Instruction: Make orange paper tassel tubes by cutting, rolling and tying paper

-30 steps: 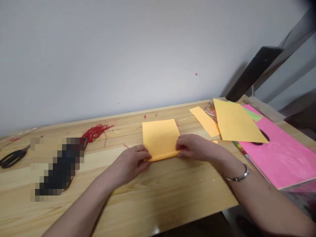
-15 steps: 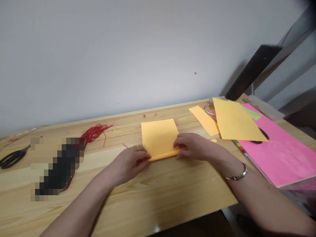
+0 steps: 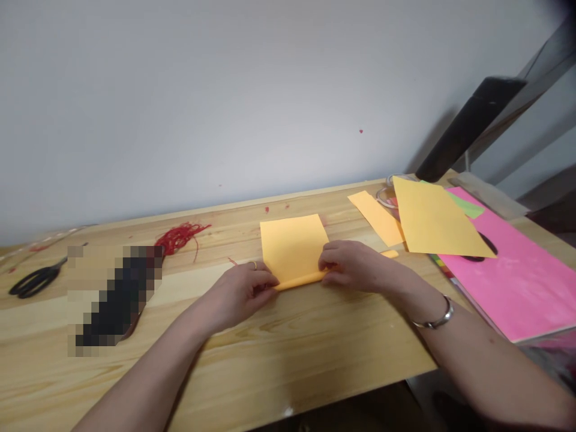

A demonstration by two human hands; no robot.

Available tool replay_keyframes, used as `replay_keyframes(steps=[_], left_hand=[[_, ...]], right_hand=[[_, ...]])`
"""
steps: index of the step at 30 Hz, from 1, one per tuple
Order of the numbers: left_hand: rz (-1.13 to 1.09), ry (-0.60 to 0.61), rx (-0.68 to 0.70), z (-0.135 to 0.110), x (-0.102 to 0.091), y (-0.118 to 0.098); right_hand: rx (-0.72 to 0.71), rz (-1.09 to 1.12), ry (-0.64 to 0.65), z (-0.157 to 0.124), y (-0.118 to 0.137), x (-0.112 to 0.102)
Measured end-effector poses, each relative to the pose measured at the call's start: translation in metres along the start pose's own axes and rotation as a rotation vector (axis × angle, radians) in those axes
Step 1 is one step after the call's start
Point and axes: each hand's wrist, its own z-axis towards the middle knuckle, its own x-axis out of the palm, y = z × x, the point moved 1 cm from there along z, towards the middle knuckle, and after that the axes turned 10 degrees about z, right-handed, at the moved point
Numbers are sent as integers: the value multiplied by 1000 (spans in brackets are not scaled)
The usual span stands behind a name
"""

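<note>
On the wooden table in front of me lies a sheet of orange paper [image 3: 294, 243], its near edge curled into a thin roll. My left hand [image 3: 249, 288], with a ring on one finger, pinches the left end of that roll. At the right end, the bent fingers of my right hand [image 3: 348, 265] grip the same rolled edge; a bracelet is on this wrist. Just past the right hand, a narrow orange paper tube end [image 3: 389, 254] sticks out, its other part hidden by the hand. The fingertips' undersides are hidden.
To the left are black-handled scissors [image 3: 38, 282], a blurred-out dark object [image 3: 119, 297] and a tangle of red thread [image 3: 180, 237]. An orange strip [image 3: 377, 219], a yellow-orange sheet [image 3: 438, 219] and a pink sheet [image 3: 522, 285] lie right. A black cylindrical object [image 3: 468, 129] leans behind.
The view has shifted slightly, so things appear a little further right. Both hands stay at the ends of the roll, and the flat part of the paper looks marginally shorter.
</note>
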Motion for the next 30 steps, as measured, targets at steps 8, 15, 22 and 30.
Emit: replay_keyframes(steps=[8, 15, 22, 30], left_hand=[[-68, 36, -44, 2, -6, 1], [-93, 34, -45, 2, -9, 0], [-71, 4, -56, 1, -6, 2], [-95, -35, -107, 2, -4, 5]], right_hand=[[1, 6, -2, 0, -1, 1], [8, 19, 1, 0, 0, 1], [4, 18, 9, 1, 0, 1], [-5, 10, 8, 1, -1, 1]])
